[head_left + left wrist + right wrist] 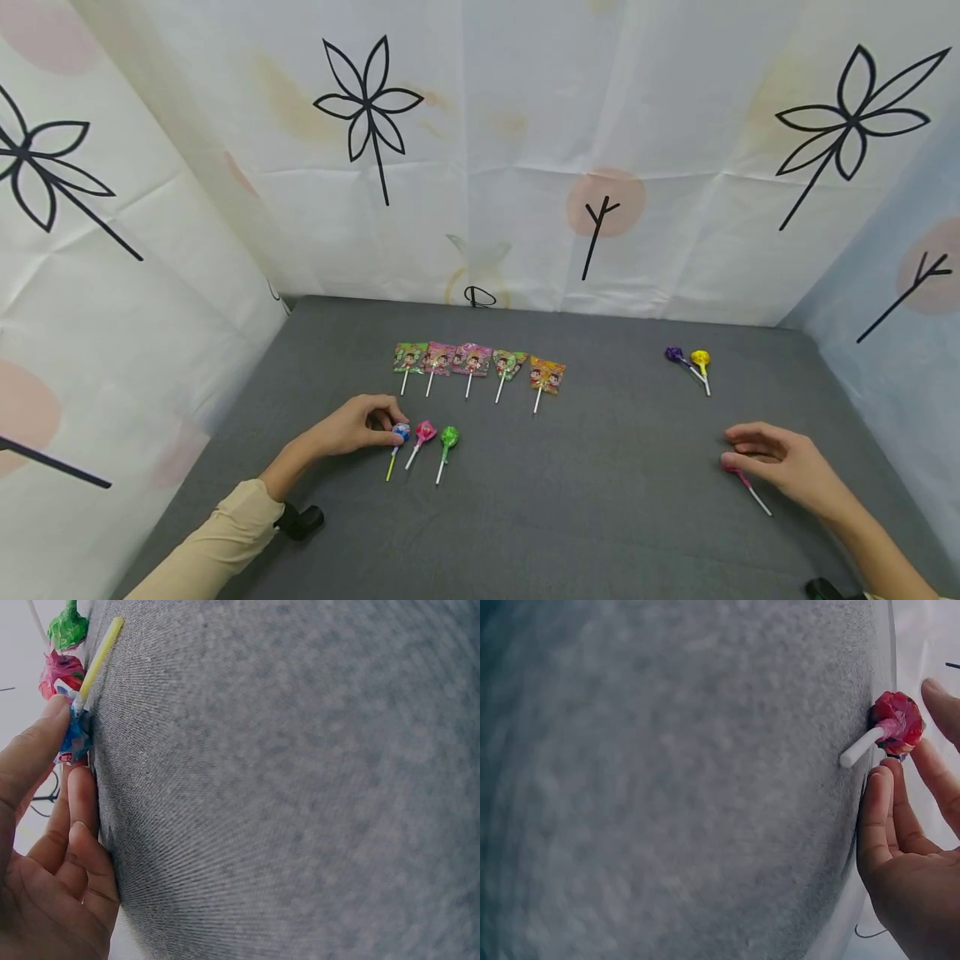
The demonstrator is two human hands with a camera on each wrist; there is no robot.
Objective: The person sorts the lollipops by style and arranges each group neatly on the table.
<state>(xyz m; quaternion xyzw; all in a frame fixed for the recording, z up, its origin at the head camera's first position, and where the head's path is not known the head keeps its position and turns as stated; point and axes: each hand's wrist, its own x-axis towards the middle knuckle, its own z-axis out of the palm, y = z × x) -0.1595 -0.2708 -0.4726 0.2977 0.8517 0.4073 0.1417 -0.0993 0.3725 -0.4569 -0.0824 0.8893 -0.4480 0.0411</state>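
Observation:
In the head view my left hand (352,429) pinches the round top of a blue-wrapped lollipop (401,432) with a yellow stick, low on the grey table. The left wrist view shows the thumb (45,731) against its wrapper. Just right of it lie a pink lollipop (425,431) and a green lollipop (449,437), both with pale sticks. Over on the right, my right hand (787,462) is around a red-pink lollipop (898,724) with a white stick; its thumb stands apart from the candy in the right wrist view, and the other fingers are beside it, loosely bent.
Behind the left group, several lollipops in flat printed packets (472,360) lie in a row on the grey table (570,517). A purple lollipop (674,354) and a yellow lollipop (700,358) lie at the back right, sticks crossing. White patterned cloth (525,108) surrounds the table.

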